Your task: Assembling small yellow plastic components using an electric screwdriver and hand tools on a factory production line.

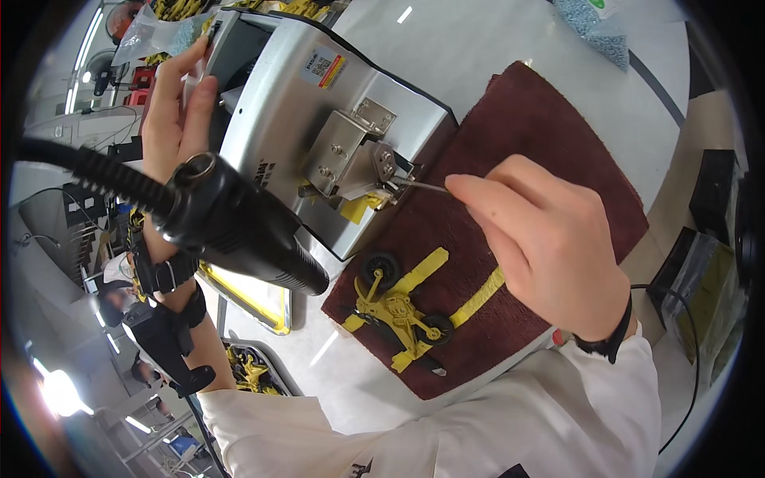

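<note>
A silver metal box-shaped machine [267, 95] with a bolted metal bracket [339, 151] on its front stands ahead of me. My left hand [179, 103] has its fingers and thumb bent about the far left edge of this machine; the fingertips are partly hidden. Pinched in my right hand [550, 239] is a thin metal rod [426, 186], and its tip meets the small parts at the bracket's right end. A yellow piece [358, 207] shows beneath the bracket. Nearer me, a yellow and black toy motorcycle [394, 311] lies on the maroon cloth [550, 127].
A black cylindrical tool [239, 227] on a coiled cable juts across the left foreground, between my hands. Yellow strips [478, 301] run over the cloth. A tray [259, 370] of yellow and black parts is at lower left, a bag of pale blue pellets [594, 32] at top right.
</note>
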